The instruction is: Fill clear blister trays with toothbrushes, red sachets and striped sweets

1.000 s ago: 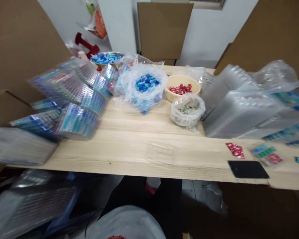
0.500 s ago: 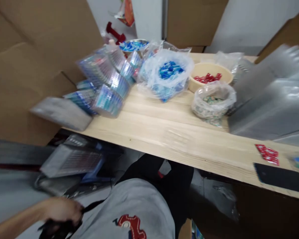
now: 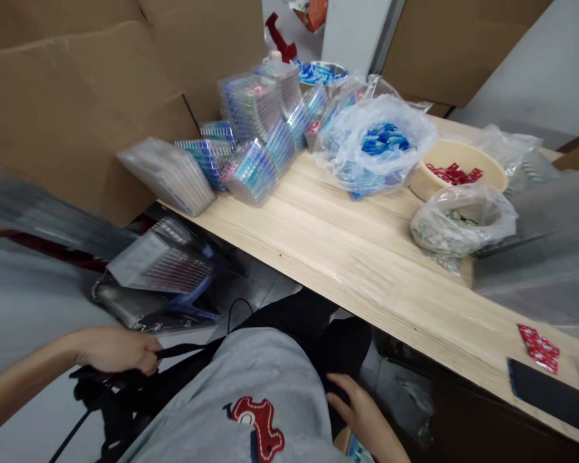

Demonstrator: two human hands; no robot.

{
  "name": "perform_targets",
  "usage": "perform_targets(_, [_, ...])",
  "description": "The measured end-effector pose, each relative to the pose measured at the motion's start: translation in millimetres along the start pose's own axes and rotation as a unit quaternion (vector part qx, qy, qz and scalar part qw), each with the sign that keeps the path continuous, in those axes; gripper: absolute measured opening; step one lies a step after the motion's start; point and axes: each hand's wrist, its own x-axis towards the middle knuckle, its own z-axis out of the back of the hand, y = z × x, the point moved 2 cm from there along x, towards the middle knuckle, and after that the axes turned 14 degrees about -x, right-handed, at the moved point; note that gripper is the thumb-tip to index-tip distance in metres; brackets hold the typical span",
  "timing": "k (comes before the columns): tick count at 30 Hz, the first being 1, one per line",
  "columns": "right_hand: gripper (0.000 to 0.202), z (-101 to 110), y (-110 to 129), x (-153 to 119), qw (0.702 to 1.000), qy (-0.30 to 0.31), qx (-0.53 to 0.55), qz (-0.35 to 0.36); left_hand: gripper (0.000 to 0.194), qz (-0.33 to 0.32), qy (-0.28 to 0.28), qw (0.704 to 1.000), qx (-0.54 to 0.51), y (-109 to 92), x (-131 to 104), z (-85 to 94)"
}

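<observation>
Nearest: wearer's grey shirt [image 3: 299, 399] with a red patch [image 3: 260, 427] on its front. Left hand [image 3: 118, 350] off to the wearer's left, fingers curled firmly round a black strap [image 3: 181, 350], which runs from the grip across toward the shirt; a dark bundle [image 3: 110, 411] hangs beneath that hand, its details hard to make out. Right hand [image 3: 357, 408] beside the shirt's other flank, thumb and forefinger parted, nothing visible between them; contact with the dark trousers [image 3: 294, 310] cannot be told. Beyond the legs, the pale wooden desk [image 3: 338, 238], slanting across the view. On its near edge at right, a dark flat slab [image 3: 550, 395], phone-like, with red packets [image 3: 540, 347] just beyond. Farther in, a clear bag [image 3: 431, 231] of small pieces sits against a cream bowl [image 3: 422, 183] of more red packets; beside the bowl, a frosted bag [image 3: 338, 151] with blue packets. Left side: ribbed clear plastic stacks [image 3: 253, 173], crowded together. Behind them, a metal bowl [image 3: 343, 68] of blue and white pieces
</observation>
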Motion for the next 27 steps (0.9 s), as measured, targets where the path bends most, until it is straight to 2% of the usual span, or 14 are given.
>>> perform_targets(3, [0.041,26,20,25,1.000,0.005,-0.008,0.021,0.013,0.076,0.069,0.993,0.064,-17,6,0.1])
perform_targets(7, [0.042,50,44,53,0.997,0.038,-0.005,0.065,0.018,0.084,0.060,0.988,0.112,-45,14,3.2])
perform_targets(12, [0.040,67,60,104,0.989,0.088,0.015,0.121,0.020,0.083,0.023,0.996,0.027,-80,5,15.3])
perform_targets(15, [0.038,78,88,132,0.981,0.118,0.019,0.150,0.017,0.109,0.015,0.994,-0.005,-106,-15,30.6])
perform_targets(19, [0.035,96,154,149,0.963,0.149,0.047,0.221,0.016,0.107,0.063,0.992,-0.010,-146,-56,59.3])
perform_targets(23, [0.048,109,216,152,0.947,0.103,0.067,0.296,0.028,0.045,0.088,0.995,0.033,-193,-104,93.8])
perform_targets(27, [0.053,111,247,173,0.931,0.038,0.025,0.362,0.027,-0.040,0.069,0.994,0.077,-237,-138,124.3])
